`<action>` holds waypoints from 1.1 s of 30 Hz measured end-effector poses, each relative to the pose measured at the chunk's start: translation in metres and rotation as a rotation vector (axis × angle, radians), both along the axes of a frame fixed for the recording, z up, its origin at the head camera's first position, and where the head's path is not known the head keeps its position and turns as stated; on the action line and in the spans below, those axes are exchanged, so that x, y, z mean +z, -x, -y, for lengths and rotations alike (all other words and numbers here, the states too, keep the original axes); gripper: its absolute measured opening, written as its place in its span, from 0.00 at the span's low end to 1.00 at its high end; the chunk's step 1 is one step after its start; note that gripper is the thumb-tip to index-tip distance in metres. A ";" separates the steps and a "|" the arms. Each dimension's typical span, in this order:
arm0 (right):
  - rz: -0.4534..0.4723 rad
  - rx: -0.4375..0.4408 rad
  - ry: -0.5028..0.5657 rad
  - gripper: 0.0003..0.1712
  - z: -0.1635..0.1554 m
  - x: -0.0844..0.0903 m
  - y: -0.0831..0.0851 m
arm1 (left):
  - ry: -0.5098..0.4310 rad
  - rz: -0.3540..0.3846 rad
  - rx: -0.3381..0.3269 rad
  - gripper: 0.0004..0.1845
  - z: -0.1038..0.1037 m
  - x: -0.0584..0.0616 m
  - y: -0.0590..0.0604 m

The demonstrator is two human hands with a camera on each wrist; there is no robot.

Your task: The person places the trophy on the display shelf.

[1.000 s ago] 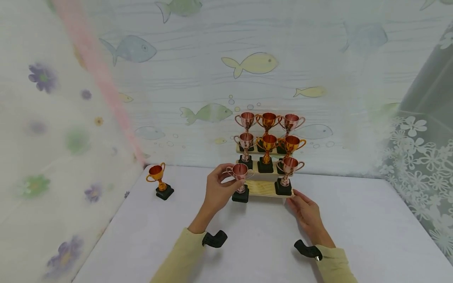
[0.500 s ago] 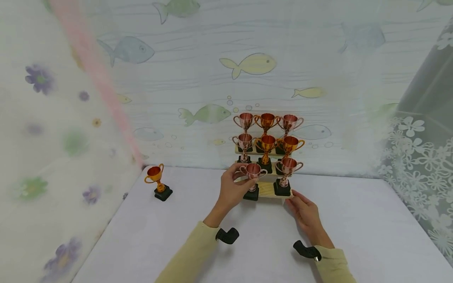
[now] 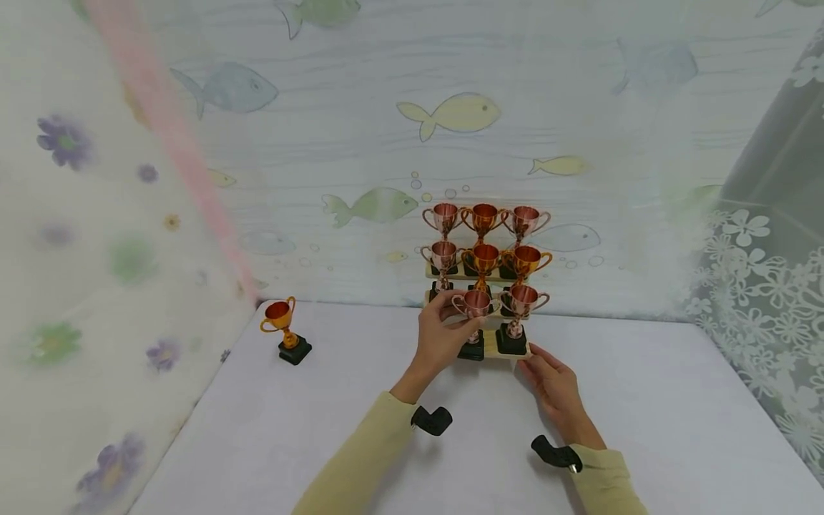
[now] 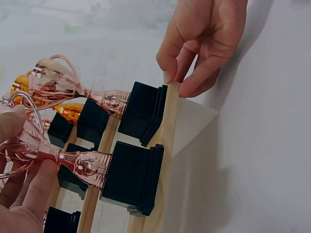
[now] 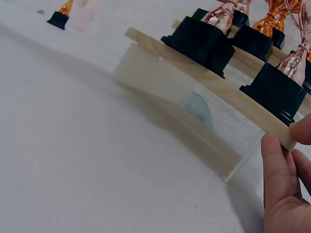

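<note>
In the head view my left hand (image 3: 440, 343) holds a rose-gold trophy cup (image 3: 478, 303) by its bowl, upright at the middle of the lowest shelf of a tiered wooden stand (image 3: 492, 346). Its black base (image 4: 131, 174) is right at the board in the left wrist view. Beside it, on the right end of that shelf, stands another rose-gold trophy cup (image 3: 523, 299). My right hand (image 3: 555, 390) pinches the shelf's right front corner between thumb and fingers (image 5: 277, 170). Behind, the upper two shelves bear several gold and rose-gold trophy cups (image 3: 484, 220).
A single gold trophy cup (image 3: 291, 335) stands on the white table (image 3: 257, 436) at the left. A fish-patterned curtain (image 3: 360, 157) rises directly behind the stand. Clear panels (image 5: 233, 133) support the lowest shelf from below.
My left hand has carried the rose-gold trophy cup rightward, from the left end of the lowest shelf to its middle. My right hand keeps its grip on the shelf corner.
</note>
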State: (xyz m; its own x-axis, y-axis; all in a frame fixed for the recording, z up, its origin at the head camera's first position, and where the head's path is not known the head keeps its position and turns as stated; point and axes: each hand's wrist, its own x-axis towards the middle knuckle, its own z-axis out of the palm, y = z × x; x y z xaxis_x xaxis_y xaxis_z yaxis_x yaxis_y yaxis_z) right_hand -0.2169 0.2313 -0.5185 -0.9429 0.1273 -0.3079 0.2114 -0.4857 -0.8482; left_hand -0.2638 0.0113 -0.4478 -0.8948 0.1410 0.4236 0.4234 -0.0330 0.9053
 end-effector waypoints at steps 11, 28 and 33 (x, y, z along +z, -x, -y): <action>-0.001 0.005 0.002 0.31 0.000 0.002 -0.001 | -0.021 0.000 -0.011 0.26 -0.010 0.000 0.003; 0.009 -0.006 0.011 0.32 0.001 0.002 0.000 | -0.036 0.030 0.035 0.26 -0.019 0.013 -0.004; 0.006 -0.013 0.011 0.32 0.001 0.001 0.000 | -0.047 0.015 0.066 0.25 -0.018 0.031 -0.017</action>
